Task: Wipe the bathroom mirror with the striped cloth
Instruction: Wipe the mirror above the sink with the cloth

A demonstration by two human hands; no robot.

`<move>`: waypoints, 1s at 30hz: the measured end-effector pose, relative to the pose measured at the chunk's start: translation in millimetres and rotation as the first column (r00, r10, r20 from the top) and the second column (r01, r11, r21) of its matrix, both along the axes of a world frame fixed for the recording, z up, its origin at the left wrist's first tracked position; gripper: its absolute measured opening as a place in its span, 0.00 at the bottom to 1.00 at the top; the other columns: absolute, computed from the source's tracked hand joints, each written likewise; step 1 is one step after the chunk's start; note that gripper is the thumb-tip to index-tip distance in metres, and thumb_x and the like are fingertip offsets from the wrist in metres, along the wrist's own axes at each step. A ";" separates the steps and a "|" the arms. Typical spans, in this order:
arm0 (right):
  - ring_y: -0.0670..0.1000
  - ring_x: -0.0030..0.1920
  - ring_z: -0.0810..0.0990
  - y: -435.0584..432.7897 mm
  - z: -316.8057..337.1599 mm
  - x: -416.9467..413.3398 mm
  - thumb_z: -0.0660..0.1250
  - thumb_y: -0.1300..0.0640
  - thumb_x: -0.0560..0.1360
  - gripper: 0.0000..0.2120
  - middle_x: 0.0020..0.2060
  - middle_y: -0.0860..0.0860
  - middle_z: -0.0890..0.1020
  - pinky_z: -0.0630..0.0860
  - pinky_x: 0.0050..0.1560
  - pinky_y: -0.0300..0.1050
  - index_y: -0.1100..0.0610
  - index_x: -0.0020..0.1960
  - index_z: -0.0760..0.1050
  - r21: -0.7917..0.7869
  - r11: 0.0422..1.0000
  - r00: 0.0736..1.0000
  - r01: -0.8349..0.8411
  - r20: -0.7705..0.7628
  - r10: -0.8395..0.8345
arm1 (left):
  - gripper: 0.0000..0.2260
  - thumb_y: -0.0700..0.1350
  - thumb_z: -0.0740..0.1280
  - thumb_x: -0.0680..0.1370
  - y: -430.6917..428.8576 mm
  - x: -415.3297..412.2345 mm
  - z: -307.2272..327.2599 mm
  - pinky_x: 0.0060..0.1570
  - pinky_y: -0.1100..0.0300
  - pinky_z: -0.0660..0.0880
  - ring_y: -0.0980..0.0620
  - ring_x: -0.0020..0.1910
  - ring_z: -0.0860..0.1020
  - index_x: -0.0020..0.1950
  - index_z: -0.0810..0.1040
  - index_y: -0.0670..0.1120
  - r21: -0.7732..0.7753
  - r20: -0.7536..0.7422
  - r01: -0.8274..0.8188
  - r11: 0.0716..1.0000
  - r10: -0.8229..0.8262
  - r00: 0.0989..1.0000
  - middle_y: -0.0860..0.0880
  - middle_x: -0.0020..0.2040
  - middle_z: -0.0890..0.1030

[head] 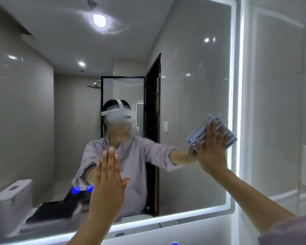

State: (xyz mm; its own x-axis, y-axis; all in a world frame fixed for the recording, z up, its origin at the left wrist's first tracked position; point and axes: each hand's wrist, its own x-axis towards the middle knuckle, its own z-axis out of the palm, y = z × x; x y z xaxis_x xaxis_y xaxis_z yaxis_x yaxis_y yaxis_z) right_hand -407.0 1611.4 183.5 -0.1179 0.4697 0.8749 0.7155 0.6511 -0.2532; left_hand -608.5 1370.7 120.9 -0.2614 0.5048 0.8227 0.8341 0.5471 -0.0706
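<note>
The bathroom mirror (193, 76) fills most of the head view, framed by a lit white edge. A blue-and-white striped cloth (221, 131) is pressed flat against the glass near the mirror's right edge, at mid height. My right hand (212, 149) lies over it with the palm flat and fingers straight, holding it against the glass. My left hand (109, 177) rests flat on the mirror low in the middle, fingers together and pointing up, with nothing under it.
The mirror reflects a person in a grey top with a white headset, a toilet at lower left, a dark door and a glass shower panel. Two blue touch buttons (82, 189) glow low on the glass. A tiled wall (279, 85) stands right of the mirror.
</note>
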 end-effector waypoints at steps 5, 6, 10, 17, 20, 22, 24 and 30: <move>0.65 0.76 0.42 -34.5 30.8 -47.6 0.41 0.39 0.79 0.33 0.77 0.56 0.46 0.39 0.73 0.64 0.55 0.78 0.43 0.242 0.958 0.963 -0.152 0.255 0.088 | 0.34 0.57 0.37 0.80 1.7 -1.6 -1.4 0.70 0.46 0.52 0.33 0.71 0.60 0.70 0.61 0.31 0.003 0.010 0.027 1.000 -0.027 1.000 0.33 0.72 0.60; 0.64 0.76 0.42 -42.8 34.5 -57.7 0.41 0.38 0.79 0.33 0.78 0.54 0.45 0.38 0.73 0.64 0.54 0.78 0.43 0.264 0.948 0.956 -0.178 0.276 0.103 | 0.34 0.57 0.37 0.80 1.4 -0.8 -1.2 0.70 0.46 0.51 0.33 0.72 0.60 0.70 0.61 0.31 0.010 0.008 0.034 0.999 -0.034 0.999 0.33 0.72 0.60; 0.59 0.76 0.35 -73.9 45.0 -93.7 0.38 0.38 0.79 0.32 0.77 0.48 0.38 0.34 0.73 0.61 0.51 0.78 0.39 0.315 0.918 0.940 -0.242 0.312 0.140 | 0.35 0.57 0.36 0.80 -0.6 1.3 -0.7 0.71 0.47 0.50 0.34 0.72 0.59 0.71 0.60 0.31 0.006 0.016 0.032 0.999 -0.032 0.999 0.33 0.73 0.60; 0.60 0.76 0.39 -102.8 59.6 -119.9 0.46 0.42 0.80 0.30 0.78 0.51 0.46 0.34 0.74 0.60 0.54 0.78 0.45 0.440 0.846 0.914 -0.302 0.387 0.126 | 0.35 0.57 0.36 0.80 0.8 0.9 -1.3 0.71 0.44 0.58 0.33 0.71 0.60 0.70 0.61 0.31 0.019 0.010 0.009 1.000 -0.009 1.000 0.32 0.72 0.61; 0.60 0.77 0.40 -101.5 63.3 -120.6 0.48 0.42 0.80 0.31 0.78 0.51 0.47 0.36 0.74 0.61 0.53 0.78 0.46 0.479 0.831 0.911 -0.283 0.404 0.077 | 0.35 0.57 0.36 0.80 1.8 0.8 -2.0 0.69 0.41 0.62 0.33 0.71 0.61 0.70 0.62 0.31 0.023 0.015 0.011 1.000 -0.011 1.000 0.32 0.72 0.62; 0.59 0.77 0.40 -98.6 64.5 -119.2 0.49 0.42 0.80 0.30 0.78 0.51 0.47 0.36 0.74 0.61 0.52 0.78 0.45 0.496 0.822 0.911 -0.279 0.408 0.063 | 0.35 0.58 0.37 0.80 2.5 0.6 -2.1 0.70 0.43 0.58 0.34 0.71 0.61 0.70 0.61 0.31 0.022 0.012 0.008 1.000 -0.008 1.000 0.32 0.72 0.61; 0.59 0.77 0.41 -96.4 65.1 -117.3 0.49 0.43 0.80 0.30 0.78 0.51 0.49 0.38 0.74 0.62 0.52 0.78 0.46 0.510 0.810 0.908 -0.289 0.415 0.063 | 0.35 0.58 0.37 0.80 2.0 0.5 -1.2 0.70 0.45 0.54 0.34 0.71 0.61 0.70 0.61 0.31 0.014 0.011 0.011 1.000 -0.011 1.000 0.32 0.72 0.61; 0.59 0.77 0.46 -81.1 72.1 -105.0 0.49 0.44 0.81 0.28 0.78 0.51 0.52 0.43 0.75 0.62 0.52 0.78 0.50 0.545 0.776 0.892 -0.319 0.449 0.052 | 0.33 0.57 0.43 0.79 1.6 -2.1 -3.3 0.72 0.48 0.49 0.34 0.72 0.59 0.71 0.60 0.32 0.006 -0.009 0.020 1.000 -0.020 1.000 0.33 0.73 0.60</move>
